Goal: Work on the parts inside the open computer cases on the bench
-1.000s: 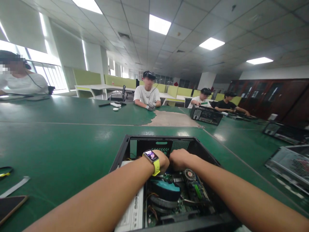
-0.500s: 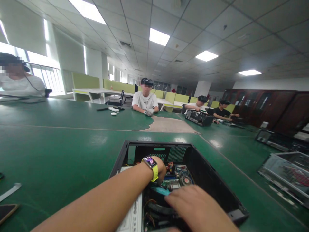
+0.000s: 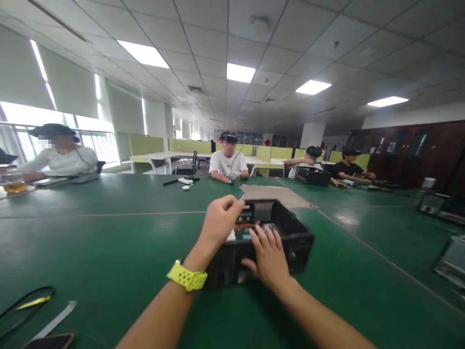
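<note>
An open black computer case [image 3: 301, 242] lies in front of me on the green table. Inside it a circuit board, red and orange wires and a light-blue part show in part between my hands. My left hand [image 3: 221, 218], with a yellow-banded watch on the wrist, is raised over the left side of the case. Its fingers are curled together, and I cannot make out what is in them, if anything. My right hand [image 3: 269, 254] straddles the near wall of the case, fingers over the rim and thumb on the outside.
A person in a white shirt [image 3: 228, 162] sits across the green table [image 3: 119, 242], beside a bare worn patch [image 3: 276, 195]. Other people sit left and far right. Lower left lie a black cable [image 3: 22, 300] and a grey strip [image 3: 54, 320]. Another metal case [image 3: 450, 264] stands at right.
My left hand has come up out of the case interior to above its left side. My right hand has shifted onto the near wall. The case appears smaller and farther off.
</note>
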`<state>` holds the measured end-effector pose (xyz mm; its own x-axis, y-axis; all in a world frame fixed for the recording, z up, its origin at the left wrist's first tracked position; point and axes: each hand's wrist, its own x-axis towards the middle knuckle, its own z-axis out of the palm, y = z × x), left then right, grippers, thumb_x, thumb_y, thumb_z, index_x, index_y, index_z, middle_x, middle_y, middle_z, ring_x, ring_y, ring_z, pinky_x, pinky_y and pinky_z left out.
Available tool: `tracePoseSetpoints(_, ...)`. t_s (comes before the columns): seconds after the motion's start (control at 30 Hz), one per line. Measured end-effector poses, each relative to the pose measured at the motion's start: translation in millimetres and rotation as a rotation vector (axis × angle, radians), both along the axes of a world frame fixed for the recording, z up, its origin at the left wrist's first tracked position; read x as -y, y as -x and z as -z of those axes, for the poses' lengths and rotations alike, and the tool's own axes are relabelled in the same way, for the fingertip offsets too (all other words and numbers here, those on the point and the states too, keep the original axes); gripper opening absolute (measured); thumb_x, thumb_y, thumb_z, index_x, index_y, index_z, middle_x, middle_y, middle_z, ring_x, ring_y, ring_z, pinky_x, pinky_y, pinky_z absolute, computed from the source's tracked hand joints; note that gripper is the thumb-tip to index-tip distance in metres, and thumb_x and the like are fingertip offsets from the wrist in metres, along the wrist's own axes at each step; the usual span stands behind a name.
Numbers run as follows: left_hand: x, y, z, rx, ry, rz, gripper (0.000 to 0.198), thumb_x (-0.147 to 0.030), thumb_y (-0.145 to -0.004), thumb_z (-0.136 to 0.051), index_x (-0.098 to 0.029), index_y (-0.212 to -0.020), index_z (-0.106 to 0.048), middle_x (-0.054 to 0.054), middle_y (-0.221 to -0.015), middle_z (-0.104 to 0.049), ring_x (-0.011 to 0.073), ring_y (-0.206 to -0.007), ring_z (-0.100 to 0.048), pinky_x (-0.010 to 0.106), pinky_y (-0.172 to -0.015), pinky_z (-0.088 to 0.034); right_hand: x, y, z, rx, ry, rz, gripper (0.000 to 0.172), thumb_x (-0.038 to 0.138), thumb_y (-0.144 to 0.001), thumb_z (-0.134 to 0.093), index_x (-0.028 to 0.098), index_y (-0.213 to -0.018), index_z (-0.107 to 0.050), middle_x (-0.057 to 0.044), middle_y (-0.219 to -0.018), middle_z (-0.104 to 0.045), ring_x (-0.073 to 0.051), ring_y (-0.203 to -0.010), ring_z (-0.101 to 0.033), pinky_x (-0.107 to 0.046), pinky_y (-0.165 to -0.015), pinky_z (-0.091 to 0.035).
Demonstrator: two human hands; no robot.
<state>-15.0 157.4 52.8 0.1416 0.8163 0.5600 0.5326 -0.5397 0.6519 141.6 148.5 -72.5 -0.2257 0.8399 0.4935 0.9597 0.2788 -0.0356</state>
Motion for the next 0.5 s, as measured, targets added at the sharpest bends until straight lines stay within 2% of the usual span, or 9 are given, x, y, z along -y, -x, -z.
tracePoseSetpoints(0.03, 1, 6, 13.6, 0.199, 0.031, -0.090, 0.038, -0.047, -0.078, -0.043, -0.018, -0.055, -0.045, -0.003, -0.050, -0.043, 0.0102, -0.051, -0.040, 0.023, -0.051, -0.033, -26, 13, -19.4, -0.118, 0.156, 0.108, 0.077, 0.038, -0.078, -0.061, 0.023, -0.142, -0.020, -0.005, -0.151, -0.016, -0.027, -0.139, -0.008, -0.046, -0.114, -0.007)
tracePoseSetpoints(0.1, 4, 13, 56.4, 0.443, 0.158, -0.202, 0.039, -0.050, -0.075, -0.046, -0.020, -0.053, -0.036, -0.006, -0.046, -0.033, 0.0086, -0.046, -0.032, 0.022, -0.045, -0.028, -63, 38, -51.4, -0.235, 0.263, 0.237, 0.076, 0.031, -0.080, -0.055, 0.005, -0.141, -0.017, -0.021, -0.149, -0.012, -0.035, -0.137, -0.010, -0.052, -0.110, -0.014)
tracePoseSetpoints(0.17, 7, 14, 108.5, 0.584, 0.322, -0.279, 0.036, -0.049, -0.072, -0.048, -0.020, -0.055, -0.034, -0.008, -0.045, -0.029, 0.0081, -0.043, -0.028, 0.022, -0.043, -0.024, -72, 56, -65.3, -0.296, 0.326, 0.239, 0.064, 0.033, -0.084, -0.048, 0.001, -0.136, -0.028, -0.026, -0.142, -0.027, -0.035, -0.132, -0.026, -0.050, -0.104, -0.027)
tracePoseSetpoints(0.2, 8, 13, 133.4, 0.646, 0.407, -0.322, 0.034, -0.049, -0.071, -0.046, -0.021, -0.056, -0.035, -0.008, -0.045, -0.028, 0.0082, -0.042, -0.027, 0.022, -0.042, -0.023, -64, 59, -64.1, -0.309, 0.355, 0.188, 0.056, 0.035, -0.085, -0.045, 0.005, -0.132, -0.037, -0.022, -0.137, -0.039, -0.031, -0.126, -0.037, -0.044, -0.100, -0.034)
tracePoseSetpoints(0.27, 9, 10, 173.4, 0.635, 0.549, -0.324, 0.033, -0.051, -0.068, -0.045, -0.021, -0.055, -0.036, -0.008, -0.043, -0.027, 0.0087, -0.041, -0.027, 0.023, -0.041, -0.021, -27, 54, -47.6, -0.316, 0.419, 0.027, 0.037, 0.040, -0.087, -0.043, 0.019, -0.113, -0.057, -0.007, -0.113, -0.061, -0.018, -0.104, -0.055, -0.028, -0.086, -0.043)
tracePoseSetpoints(0.33, 10, 8, 197.0, 0.517, 0.613, -0.242, 0.037, -0.054, -0.062, -0.049, -0.021, -0.051, -0.037, -0.007, -0.042, -0.030, 0.0096, -0.042, -0.031, 0.023, -0.042, -0.022, 24, 32, -19.3, -0.333, 0.541, -0.139, 0.032, 0.043, -0.087, -0.042, 0.022, -0.084, -0.066, 0.003, -0.080, -0.066, -0.009, -0.076, -0.060, -0.018, -0.067, -0.043)
tracePoseSetpoints(0.4, 10, 8, 206.3, 0.406, 0.626, -0.154, 0.041, -0.057, -0.057, -0.053, -0.020, -0.048, -0.038, -0.006, -0.042, -0.034, 0.0110, -0.044, -0.036, 0.023, -0.043, -0.025, 76, 2, 9.9, -0.413, 0.792, -0.238, 0.040, 0.046, -0.088, -0.043, 0.018, -0.068, -0.064, 0.004, -0.059, -0.059, -0.009, -0.057, -0.055, -0.019, -0.053, -0.040)
tracePoseSetpoints(0.43, 10, 8, 207.5, 0.374, 0.632, -0.122, 0.042, -0.058, -0.056, -0.055, -0.020, -0.048, -0.039, -0.005, -0.043, -0.035, 0.0116, -0.045, -0.038, 0.024, -0.044, -0.026, 99, -13, 21.8, -0.417, 0.861, -0.251, 0.039, 0.047, -0.085, -0.048, 0.016, -0.067, -0.062, 0.004, -0.058, -0.057, -0.009, -0.054, -0.053, -0.020, -0.050, -0.040)
tracePoseSetpoints(0.5, 9, 8, 206.9, 0.348, 0.660, -0.083, 0.043, -0.060, -0.056, -0.054, -0.019, -0.049, -0.042, -0.005, -0.043, -0.037, 0.0125, -0.045, -0.040, 0.024, -0.044, -0.026, 134, -36, 37.1, -0.420, 0.931, -0.241, 0.033, 0.047, -0.084, -0.053, 0.015, -0.077, -0.062, 0.002, -0.070, -0.060, -0.009, -0.059, -0.054, -0.021, -0.053, -0.045)
